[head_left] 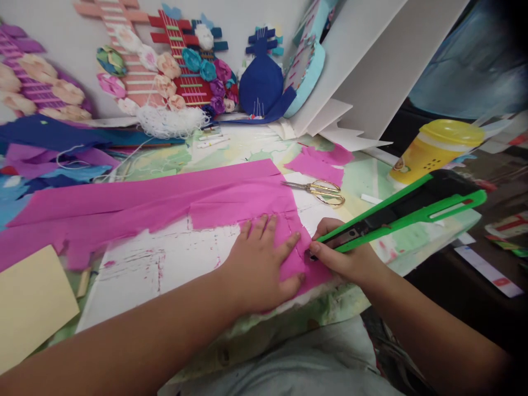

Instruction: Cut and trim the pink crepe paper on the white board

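Observation:
My left hand (258, 264) lies flat with its fingers spread on a bright pink sheet (235, 195), pressing it against a white board (127, 280). Dark, broken lines run across the pink near the fingertips. In my right hand (350, 258) is a green and black utility knife (396, 214), gripped low between thumb and fingers. Its tip points down onto the pink piece, just right of my left hand; the blade itself is hard to make out. Gold-handled scissors (322, 190) rest beyond my hands, beside the pink sheet.
Pink scraps (319, 159) lie behind the scissors. A yellow lidded cup (437, 148) stands at the right. Decorated instrument-shaped crafts (262, 82) lean along the back, near white string (173, 120). Blue and purple scraps (45, 146) pile up left, above a cream card (33, 308).

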Demonstrator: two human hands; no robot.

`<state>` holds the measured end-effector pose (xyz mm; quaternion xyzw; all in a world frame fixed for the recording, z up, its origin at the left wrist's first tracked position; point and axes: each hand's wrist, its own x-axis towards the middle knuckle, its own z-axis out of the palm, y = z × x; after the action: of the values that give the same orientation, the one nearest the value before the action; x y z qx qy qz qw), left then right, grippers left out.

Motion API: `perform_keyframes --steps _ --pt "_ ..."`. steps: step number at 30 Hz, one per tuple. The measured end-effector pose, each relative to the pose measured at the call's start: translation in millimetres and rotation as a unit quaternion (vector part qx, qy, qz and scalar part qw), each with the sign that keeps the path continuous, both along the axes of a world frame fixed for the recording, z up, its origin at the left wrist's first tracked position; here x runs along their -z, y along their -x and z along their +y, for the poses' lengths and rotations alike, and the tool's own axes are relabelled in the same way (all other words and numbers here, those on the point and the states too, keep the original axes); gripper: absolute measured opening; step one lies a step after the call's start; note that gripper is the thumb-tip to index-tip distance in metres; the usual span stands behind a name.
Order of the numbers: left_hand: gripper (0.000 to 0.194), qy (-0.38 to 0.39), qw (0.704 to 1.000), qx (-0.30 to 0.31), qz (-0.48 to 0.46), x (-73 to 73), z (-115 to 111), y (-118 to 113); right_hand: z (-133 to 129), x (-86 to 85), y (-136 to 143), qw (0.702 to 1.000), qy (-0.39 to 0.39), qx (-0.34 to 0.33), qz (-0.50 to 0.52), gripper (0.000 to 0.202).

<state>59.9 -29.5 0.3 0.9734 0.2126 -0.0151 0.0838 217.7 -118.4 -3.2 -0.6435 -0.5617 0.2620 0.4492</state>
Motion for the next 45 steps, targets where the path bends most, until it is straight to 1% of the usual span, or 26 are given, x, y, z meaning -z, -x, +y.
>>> perform_keyframes --steps 4,10,13,17,20,22,23,27,29,35,39,45 --pt "0.064 -0.003 1.000 0.001 -0.005 0.4 0 0 0 0.3 1 1.000 0.019 -0.003 -0.001 0.026" --pt "0.064 -0.010 1.000 0.001 -0.003 0.5 0 0 0 -0.1 6 0.996 0.036 0.012 -0.079 0.023" --pt "0.064 -0.013 1.000 0.005 -0.007 0.4 1 0 0 -0.8 9 0.994 0.038 0.022 -0.095 0.022" --pt "0.064 -0.006 1.000 0.000 -0.004 -0.7 0 0 0 0.8 7 0.998 0.019 0.021 -0.050 0.025" --pt "0.065 -0.003 1.000 -0.002 0.001 -0.8 0 0 -1 3.6 4 0.999 -0.006 0.047 0.025 0.026" --pt "0.065 -0.006 1.000 -0.003 0.000 -0.1 0 0 -2 4.4 3 0.997 -0.010 0.058 0.054 0.026" --pt "0.065 -0.007 1.000 -0.002 -0.002 0.4 0 0 -2 4.2 3 0.997 -0.010 0.054 0.052 0.026" --pt "0.065 -0.013 1.000 -0.001 -0.007 1.5 0 0 -1 1.8 3 1.000 -0.018 0.015 -0.011 0.026" --pt "0.065 -0.014 1.000 -0.001 -0.005 1.2 0 0 0 0.8 3 1.000 -0.017 0.008 -0.021 0.027" --pt "0.065 -0.015 1.000 -0.004 0.003 -0.3 -1 0 0 -0.1 2 1.000 0.002 0.004 -0.026 0.028" --pt "0.064 -0.014 1.000 -0.005 0.003 -0.9 -2 0 -1 0.0 3 0.999 -0.003 0.011 -0.045 0.027" --pt "0.065 -0.017 1.000 -0.002 0.002 -0.9 -1 0 0 0.8 10 0.996 0.014 0.022 -0.089 0.025"
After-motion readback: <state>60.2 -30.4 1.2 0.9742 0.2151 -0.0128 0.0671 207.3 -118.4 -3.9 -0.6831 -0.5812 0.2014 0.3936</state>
